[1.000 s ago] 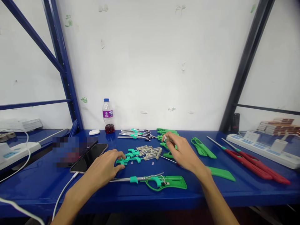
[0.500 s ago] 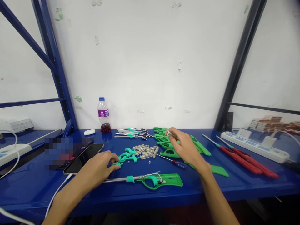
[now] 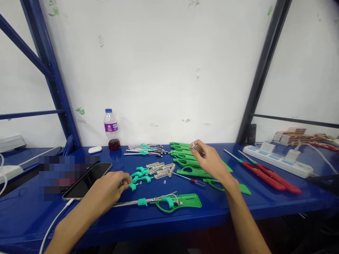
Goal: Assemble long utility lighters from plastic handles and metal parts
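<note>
My left hand [image 3: 112, 185] is closed by the heap of teal plastic triggers [image 3: 140, 172]. Its thumb and forefinger pinch a teal trigger, mostly hidden by the fingers. In my right hand [image 3: 210, 158], raised over the green lighter shells, is a clear fuel tank [image 3: 200, 149] with a white end. Similar clear fuel tanks [image 3: 161, 170] lie in a pile between the hands. In front lies an open green lighter shell [image 3: 192, 200] with a metal tube [image 3: 125, 204], a teal trigger and white wires in it.
Green lighter shells [image 3: 189, 170] lie in a column beside a screwdriver [image 3: 197, 182]. Metal lighter tubes [image 3: 144, 149] are at the back. Two red lighters [image 3: 270, 178] and a power strip [image 3: 280, 162] are right. A bottle [image 3: 111, 132] and a phone [image 3: 88, 180] stand and lie left.
The view has shifted slightly, so things sit further left. My left fingers have drawn closed at the teal triggers. My right hand still holds the fuel tank, now turned and showing more.
</note>
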